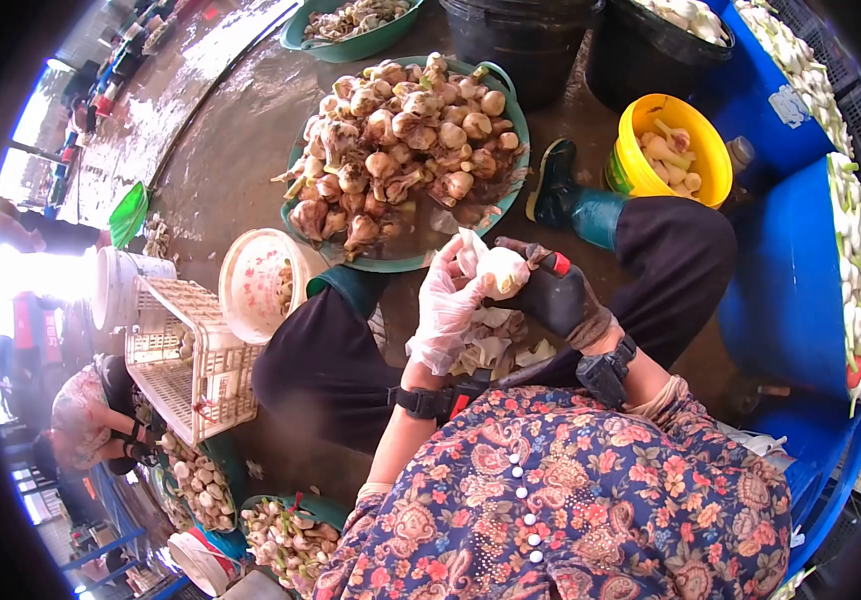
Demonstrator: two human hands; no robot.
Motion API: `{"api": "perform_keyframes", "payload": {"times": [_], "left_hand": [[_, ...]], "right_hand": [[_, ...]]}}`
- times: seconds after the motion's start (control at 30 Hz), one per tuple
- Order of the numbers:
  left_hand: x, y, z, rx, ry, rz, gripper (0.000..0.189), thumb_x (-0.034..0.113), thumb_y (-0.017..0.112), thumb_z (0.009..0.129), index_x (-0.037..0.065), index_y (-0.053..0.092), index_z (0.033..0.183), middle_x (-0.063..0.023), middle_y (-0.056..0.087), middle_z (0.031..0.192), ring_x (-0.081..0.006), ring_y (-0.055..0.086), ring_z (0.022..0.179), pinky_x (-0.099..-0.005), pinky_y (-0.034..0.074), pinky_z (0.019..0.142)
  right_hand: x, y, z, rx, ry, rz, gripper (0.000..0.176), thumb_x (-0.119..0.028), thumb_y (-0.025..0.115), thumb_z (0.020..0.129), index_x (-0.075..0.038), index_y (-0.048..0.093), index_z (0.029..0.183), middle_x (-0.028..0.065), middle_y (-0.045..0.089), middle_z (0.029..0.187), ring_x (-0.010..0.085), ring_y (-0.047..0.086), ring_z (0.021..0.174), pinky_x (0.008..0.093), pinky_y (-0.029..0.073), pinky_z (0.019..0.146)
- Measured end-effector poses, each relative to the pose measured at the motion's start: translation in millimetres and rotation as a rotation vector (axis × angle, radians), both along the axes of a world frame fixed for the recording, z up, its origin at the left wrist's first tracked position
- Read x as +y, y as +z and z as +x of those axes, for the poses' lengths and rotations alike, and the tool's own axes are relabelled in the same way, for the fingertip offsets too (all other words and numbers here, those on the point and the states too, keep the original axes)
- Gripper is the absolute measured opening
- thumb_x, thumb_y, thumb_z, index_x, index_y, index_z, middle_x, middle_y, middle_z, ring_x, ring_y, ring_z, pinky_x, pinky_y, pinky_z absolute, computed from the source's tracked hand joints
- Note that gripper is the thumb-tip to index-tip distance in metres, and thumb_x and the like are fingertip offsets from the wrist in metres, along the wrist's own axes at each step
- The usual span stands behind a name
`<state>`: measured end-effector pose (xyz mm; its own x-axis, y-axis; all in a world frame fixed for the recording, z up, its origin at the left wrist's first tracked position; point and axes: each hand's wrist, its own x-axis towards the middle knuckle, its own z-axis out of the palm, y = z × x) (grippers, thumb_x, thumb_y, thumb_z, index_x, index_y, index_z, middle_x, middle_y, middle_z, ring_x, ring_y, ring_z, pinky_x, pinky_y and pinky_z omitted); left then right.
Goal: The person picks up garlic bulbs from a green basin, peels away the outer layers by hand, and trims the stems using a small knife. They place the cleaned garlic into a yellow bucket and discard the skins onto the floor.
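Between my hands, above my lap, is a whitish garlic bulb [503, 272]. My left hand [445, 305], in a thin translucent glove, has its fingers closed on the bulb's left side. On the right, my right hand [557, 297], in a dark glove, also grips it; a small red-ended tool [556, 264] shows at its fingers, its other end hidden. Pale peelings [495, 345] lie below the hands. Just beyond them, a green basin [522, 165] holds a heap of brownish, unpeeled garlic bulbs [400, 140].
A yellow bucket [625, 150] with bulbs stands at the upper right, near blue tubs [780, 280] topped with white garlic. Black buckets [515, 45] stand behind. At left are a white bucket [250, 285] and a plastic crate [165, 375]; another person [90, 415] bends farther left.
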<state>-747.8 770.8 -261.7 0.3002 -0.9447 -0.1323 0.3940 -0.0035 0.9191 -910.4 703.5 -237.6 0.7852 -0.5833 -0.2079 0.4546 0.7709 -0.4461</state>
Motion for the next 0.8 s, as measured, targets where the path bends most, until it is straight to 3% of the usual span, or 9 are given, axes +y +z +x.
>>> {"api": "perform_keyframes", "payload": {"times": [0.07, 0.17, 0.3, 0.33, 0.43, 0.47, 0.57, 0.67, 0.8], "left_hand": [[1, 16, -2, 0.052, -0.024, -0.02, 0.064, 0.011, 0.076, 0.076, 0.003, 0.043, 0.131, -0.0045, 0.061, 0.103, -0.0085, 0.058, 0.085, -0.0199, 0.047, 0.07], [0, 19, -3, 0.016, -0.011, -0.041, 0.049, 0.008, 0.072, 0.079, 0.002, 0.05, 0.123, -0.0036, 0.062, 0.097, -0.0079, 0.058, 0.081, -0.0194, 0.047, 0.068], [2, 12, 10, -0.123, 0.058, 0.115, 0.023, 0.004, 0.066, 0.083, 0.001, 0.061, 0.106, -0.0017, 0.063, 0.085, -0.0062, 0.056, 0.071, -0.0191, 0.046, 0.064], [2, 18, 8, -0.119, 0.108, 0.12, 0.018, 0.003, 0.064, 0.084, 0.001, 0.062, 0.102, -0.001, 0.063, 0.082, -0.0058, 0.055, 0.069, -0.019, 0.046, 0.063], [-5, 5, 26, -0.148, 0.292, 0.147, 0.016, 0.0, 0.061, 0.085, 0.001, 0.063, 0.102, 0.0007, 0.062, 0.079, -0.0034, 0.053, 0.067, -0.0173, 0.044, 0.061], [-8, -7, 31, -0.297, 0.304, 0.141, 0.019, 0.001, 0.062, 0.085, 0.002, 0.062, 0.104, 0.0007, 0.062, 0.08, -0.0036, 0.053, 0.067, -0.0175, 0.045, 0.062], [-4, 1, 25, -0.459, 0.28, 0.183, 0.029, 0.004, 0.067, 0.082, 0.002, 0.061, 0.11, 0.0006, 0.062, 0.082, -0.0039, 0.053, 0.068, -0.0181, 0.046, 0.063], [5, 29, 18, -0.29, 0.086, 0.225, 0.032, 0.007, 0.072, 0.078, 0.0, 0.061, 0.108, -0.0002, 0.063, 0.083, -0.0042, 0.055, 0.071, -0.0194, 0.047, 0.065], [9, 36, -1, -0.453, -0.018, 0.199, 0.028, 0.009, 0.073, 0.076, -0.002, 0.064, 0.101, -0.0029, 0.065, 0.081, -0.005, 0.058, 0.07, -0.0206, 0.049, 0.066]], "right_hand": [[-4, -12, -1, 0.147, -0.005, -0.302, 0.046, -0.021, 0.049, 0.091, -0.001, 0.041, 0.131, 0.0122, 0.051, 0.125, 0.0205, 0.052, 0.113, 0.0348, 0.041, 0.099], [-6, -18, -1, 0.232, 0.021, -0.388, 0.042, -0.018, 0.051, 0.09, 0.0, 0.044, 0.128, 0.0112, 0.053, 0.121, 0.0183, 0.053, 0.11, 0.0329, 0.043, 0.097], [-9, 18, -4, 0.555, 0.295, -0.662, 0.04, -0.019, 0.052, 0.089, 0.0, 0.048, 0.124, 0.0113, 0.055, 0.118, 0.018, 0.054, 0.106, 0.0322, 0.043, 0.096], [-12, 26, -4, 0.554, 0.356, -0.635, 0.041, -0.019, 0.054, 0.087, 0.001, 0.05, 0.122, 0.0124, 0.056, 0.117, 0.0207, 0.055, 0.106, 0.0337, 0.043, 0.097], [-2, -36, -5, 0.014, 0.174, -0.113, 0.045, -0.021, 0.054, 0.086, 0.003, 0.048, 0.123, 0.0141, 0.055, 0.118, 0.025, 0.055, 0.108, 0.039, 0.041, 0.099], [0, 5, -3, -0.197, 0.221, 0.212, 0.048, -0.024, 0.054, 0.085, 0.005, 0.047, 0.123, 0.0159, 0.054, 0.12, 0.0286, 0.053, 0.111, 0.0445, 0.039, 0.101], [3, 12, 1, -0.151, 0.093, 0.274, 0.041, -0.024, 0.051, 0.089, 0.005, 0.052, 0.117, 0.0155, 0.059, 0.113, 0.0276, 0.057, 0.106, 0.0423, 0.044, 0.095], [4, 0, 2, -0.036, -0.037, 0.015, 0.041, -0.024, 0.049, 0.09, 0.006, 0.051, 0.118, 0.0166, 0.058, 0.113, 0.0286, 0.055, 0.107, 0.0438, 0.043, 0.098], [7, 16, 1, 0.519, -0.156, -1.038, 0.035, -0.015, 0.056, 0.088, 0.0, 0.053, 0.12, 0.0139, 0.061, 0.111, 0.0228, 0.06, 0.101, 0.0355, 0.049, 0.087]]}}
